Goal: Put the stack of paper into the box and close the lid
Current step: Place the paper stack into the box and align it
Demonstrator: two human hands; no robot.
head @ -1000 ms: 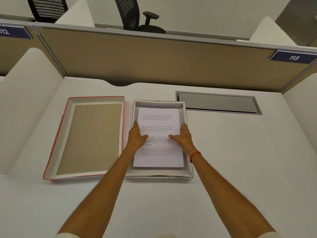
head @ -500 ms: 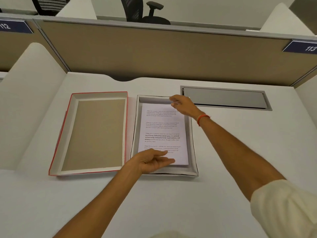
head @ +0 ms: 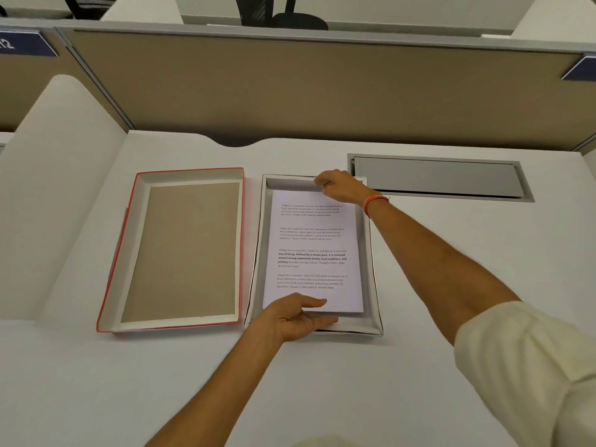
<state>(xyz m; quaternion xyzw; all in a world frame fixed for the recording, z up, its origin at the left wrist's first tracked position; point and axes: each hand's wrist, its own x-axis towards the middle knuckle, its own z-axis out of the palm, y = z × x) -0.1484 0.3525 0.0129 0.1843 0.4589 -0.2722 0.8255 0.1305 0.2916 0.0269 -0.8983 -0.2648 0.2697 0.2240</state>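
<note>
A white stack of printed paper point(head: 314, 243) lies flat inside the shallow white box point(head: 371, 269) in the middle of the desk. My left hand point(head: 295, 317) rests at the near edge of the stack, thumb on top and fingers along the box's near wall. My right hand point(head: 340, 187) is at the far edge of the stack, its fingers curled over the paper's top edge by the box's far wall. The red-edged lid point(head: 180, 250) lies upside down to the left of the box, its brown inside facing up.
A grey metal cable flap point(head: 438, 177) is set into the desk at the right rear. A tan partition point(head: 290, 91) runs along the back, and a white side divider point(head: 58, 175) stands on the left. The white desk point(head: 419, 366) stretches toward me.
Both hands left the middle of the sheet. My right hand went to the paper's far edge and my left to its near edge. The view shifted closer.
</note>
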